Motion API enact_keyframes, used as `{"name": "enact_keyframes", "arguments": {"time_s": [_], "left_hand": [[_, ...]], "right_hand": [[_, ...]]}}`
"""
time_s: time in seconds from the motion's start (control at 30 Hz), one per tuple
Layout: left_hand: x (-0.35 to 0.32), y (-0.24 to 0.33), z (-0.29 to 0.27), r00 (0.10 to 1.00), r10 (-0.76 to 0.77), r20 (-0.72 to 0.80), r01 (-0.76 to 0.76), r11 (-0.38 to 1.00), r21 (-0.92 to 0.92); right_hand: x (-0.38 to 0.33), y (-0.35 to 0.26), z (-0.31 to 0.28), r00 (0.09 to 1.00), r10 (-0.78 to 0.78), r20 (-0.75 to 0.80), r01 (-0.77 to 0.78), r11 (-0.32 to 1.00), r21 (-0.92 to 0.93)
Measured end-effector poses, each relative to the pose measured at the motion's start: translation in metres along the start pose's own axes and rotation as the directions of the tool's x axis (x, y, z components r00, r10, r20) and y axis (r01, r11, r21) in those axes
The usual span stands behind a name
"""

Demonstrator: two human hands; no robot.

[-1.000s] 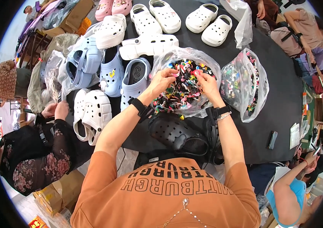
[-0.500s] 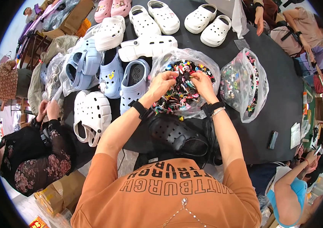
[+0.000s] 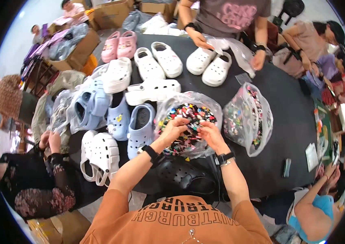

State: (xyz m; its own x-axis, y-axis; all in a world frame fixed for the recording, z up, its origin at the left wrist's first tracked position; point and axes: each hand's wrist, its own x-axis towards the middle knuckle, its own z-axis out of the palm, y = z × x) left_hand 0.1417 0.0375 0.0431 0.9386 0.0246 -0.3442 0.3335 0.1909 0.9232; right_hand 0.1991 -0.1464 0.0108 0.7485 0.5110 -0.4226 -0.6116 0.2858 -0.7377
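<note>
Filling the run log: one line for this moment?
left hand in charm bag | right hand in same bag | black clog below

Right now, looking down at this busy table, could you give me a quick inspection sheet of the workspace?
Surface: round black table, crowded on its left half.
Job's things: open clear bag of colourful charms; black clog lying below the wrists.
Clutter: second charm bag, white clogs, blue clogs, pink clogs.
Hands: left hand and right hand are both in the bag's mouth, fingers pinched among charms; whether either grips one, cannot tell.
Cables: nothing seen.
Surroundings: other people at the table's edges, cardboard boxes behind.
</note>
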Motion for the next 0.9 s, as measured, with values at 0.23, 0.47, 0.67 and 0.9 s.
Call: {"name": "enact_keyframes", "arguments": {"time_s": [0.23, 0.47, 0.67, 0.9], "left_hand": [[-0.004, -0.015, 0.001, 0.998, 0.051, 0.036, -0.053, 0.996, 0.066], [-0.021, -0.023, 0.001, 1.000, 0.014, 0.013, -0.013, 0.997, -0.077], [-0.023, -0.034, -0.006, 1.000, -0.031, 0.002, 0.031, 0.994, -0.106], [-0.042, -0.010, 0.005, 0.999, -0.029, 0.035, 0.035, 0.982, -0.184]], "right_hand": [[-0.010, 0.001, 0.001, 0.996, -0.078, -0.049, 0.078, 0.997, -0.001], [-0.018, 0.002, 0.007, 0.996, -0.093, 0.010, 0.093, 0.995, -0.020], [-0.020, 0.002, 0.007, 0.966, -0.239, 0.100, 0.238, 0.971, 0.023], [-0.043, -0.008, 0.016, 0.946, -0.247, 0.211, 0.248, 0.968, 0.019]]}}
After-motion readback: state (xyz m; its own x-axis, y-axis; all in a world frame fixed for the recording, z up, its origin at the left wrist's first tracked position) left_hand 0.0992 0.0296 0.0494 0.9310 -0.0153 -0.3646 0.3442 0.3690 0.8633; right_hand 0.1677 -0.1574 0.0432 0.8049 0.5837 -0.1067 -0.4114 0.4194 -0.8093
